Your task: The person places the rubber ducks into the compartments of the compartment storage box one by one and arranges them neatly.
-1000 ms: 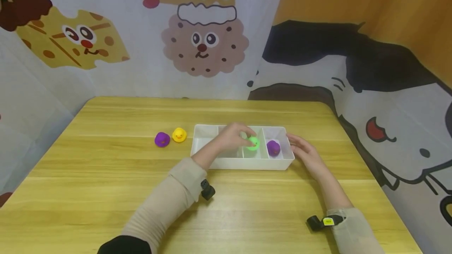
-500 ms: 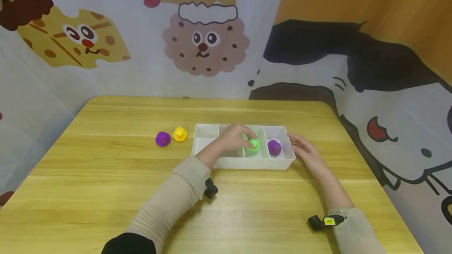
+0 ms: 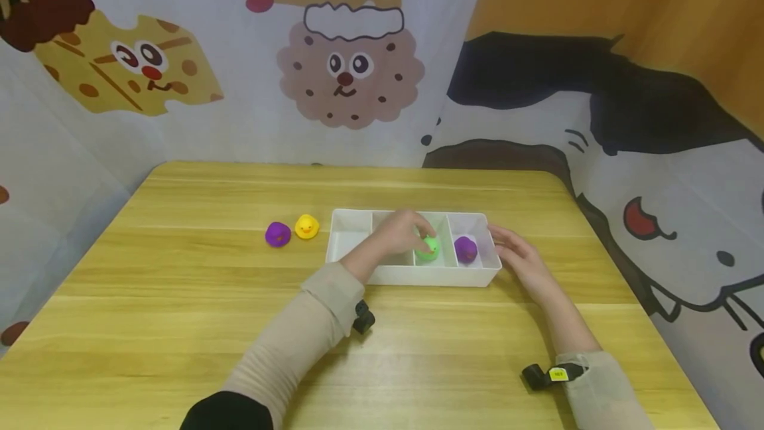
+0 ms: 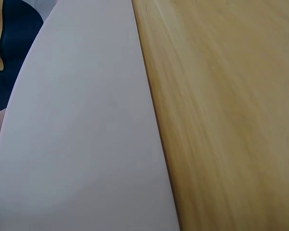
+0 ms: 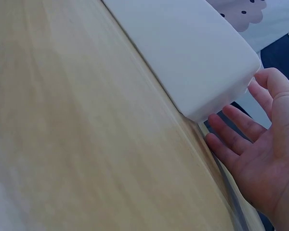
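My left hand (image 3: pixel 398 232) reaches over a white divided box (image 3: pixel 432 276) and pinches a green rubber duck (image 3: pixel 428 249) between thumb and fingers. The duck is low inside the compartment second from the right; the fingers cover part of it. In the rightmost compartment sits a purple rubber duck (image 3: pixel 465 249). My right hand (image 3: pixel 518 256) is at the box's right end, fingers loosely extended with the tips right at the end wall. From the right wrist, the thumb of that hand (image 5: pixel 265 130) shows near the upper corner. The box's side wall (image 4: pixel 86 120) fills much of the left wrist view.
Left of the box, a yellow rubber duck (image 3: pixel 307 226) and another purple rubber duck (image 3: pixel 278 234) stand side by side on the wooden table (image 3: pixel 418 357). A cartoon-printed cloth (image 3: pixel 239 125) hangs behind the table's far edge.
The left hand and the green duck have sunk slightly lower into the compartment. The right hand stays at the box end. The whole view has shifted a little.
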`<state>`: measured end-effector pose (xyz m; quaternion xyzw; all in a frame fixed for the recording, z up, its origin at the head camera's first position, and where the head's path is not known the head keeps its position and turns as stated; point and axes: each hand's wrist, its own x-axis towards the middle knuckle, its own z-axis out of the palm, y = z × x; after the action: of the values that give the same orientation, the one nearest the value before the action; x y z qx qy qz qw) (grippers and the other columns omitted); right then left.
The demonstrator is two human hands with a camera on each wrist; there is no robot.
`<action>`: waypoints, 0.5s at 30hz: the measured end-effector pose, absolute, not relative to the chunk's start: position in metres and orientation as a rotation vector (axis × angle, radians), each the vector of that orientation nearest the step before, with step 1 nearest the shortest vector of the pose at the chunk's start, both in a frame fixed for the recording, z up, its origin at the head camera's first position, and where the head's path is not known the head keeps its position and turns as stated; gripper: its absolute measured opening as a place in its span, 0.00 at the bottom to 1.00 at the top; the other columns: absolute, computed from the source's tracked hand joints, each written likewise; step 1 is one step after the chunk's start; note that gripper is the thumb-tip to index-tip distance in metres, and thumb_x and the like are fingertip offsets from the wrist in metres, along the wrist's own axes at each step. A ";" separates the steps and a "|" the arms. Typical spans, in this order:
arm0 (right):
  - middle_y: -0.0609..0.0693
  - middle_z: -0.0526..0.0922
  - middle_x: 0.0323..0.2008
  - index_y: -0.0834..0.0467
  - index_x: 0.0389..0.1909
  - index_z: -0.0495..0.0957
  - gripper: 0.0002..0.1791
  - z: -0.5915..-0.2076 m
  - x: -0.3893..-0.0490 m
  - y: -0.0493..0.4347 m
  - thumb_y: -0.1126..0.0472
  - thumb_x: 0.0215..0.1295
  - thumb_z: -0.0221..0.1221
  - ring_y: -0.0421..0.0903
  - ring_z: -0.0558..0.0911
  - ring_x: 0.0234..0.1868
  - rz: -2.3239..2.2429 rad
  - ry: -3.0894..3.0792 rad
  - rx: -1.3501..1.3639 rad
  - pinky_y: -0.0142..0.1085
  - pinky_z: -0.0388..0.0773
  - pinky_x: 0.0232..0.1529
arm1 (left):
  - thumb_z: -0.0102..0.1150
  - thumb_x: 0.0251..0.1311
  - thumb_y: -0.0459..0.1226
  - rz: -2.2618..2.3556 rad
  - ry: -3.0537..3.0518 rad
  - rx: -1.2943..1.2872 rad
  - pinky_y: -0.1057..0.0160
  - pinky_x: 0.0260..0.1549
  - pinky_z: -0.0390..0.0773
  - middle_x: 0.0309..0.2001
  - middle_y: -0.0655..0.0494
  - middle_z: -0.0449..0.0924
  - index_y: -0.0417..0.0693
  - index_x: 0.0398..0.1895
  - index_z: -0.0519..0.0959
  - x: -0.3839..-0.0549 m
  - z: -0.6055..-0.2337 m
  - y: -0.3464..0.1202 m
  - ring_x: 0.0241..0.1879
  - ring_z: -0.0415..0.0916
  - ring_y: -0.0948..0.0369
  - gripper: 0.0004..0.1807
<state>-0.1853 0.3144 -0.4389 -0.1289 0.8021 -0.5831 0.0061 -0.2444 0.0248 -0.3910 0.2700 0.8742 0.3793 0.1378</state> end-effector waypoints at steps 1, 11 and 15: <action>0.65 0.66 0.64 0.61 0.69 0.62 0.26 -0.439 -0.185 0.314 0.59 0.73 0.50 0.37 0.72 0.57 -1.827 2.508 -0.405 0.27 0.68 0.54 | 0.73 0.47 0.37 1.093 2.529 0.770 0.58 0.48 0.73 0.38 0.64 0.81 0.50 0.45 0.84 -0.244 -0.390 0.025 0.43 0.74 0.62 0.18; 0.64 0.66 0.64 0.61 0.68 0.62 0.26 -0.438 -0.185 0.314 0.60 0.73 0.51 0.39 0.72 0.57 -1.831 2.500 -0.400 0.27 0.69 0.54 | 0.73 0.46 0.37 1.103 2.522 0.754 0.57 0.48 0.73 0.38 0.63 0.81 0.50 0.46 0.84 -0.243 -0.390 0.025 0.45 0.74 0.61 0.20; 0.64 0.66 0.65 0.62 0.69 0.62 0.26 -0.438 -0.185 0.314 0.60 0.73 0.51 0.39 0.72 0.57 -1.839 2.495 -0.408 0.27 0.69 0.54 | 0.73 0.47 0.37 1.146 2.536 0.765 0.57 0.47 0.74 0.40 0.62 0.82 0.51 0.47 0.84 -0.243 -0.390 0.023 0.46 0.75 0.61 0.20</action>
<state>-0.1849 0.3139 -0.4376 -0.1306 0.7979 -0.5884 0.0077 -0.2428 0.0232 -0.3903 0.2629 0.8715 0.3939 0.1273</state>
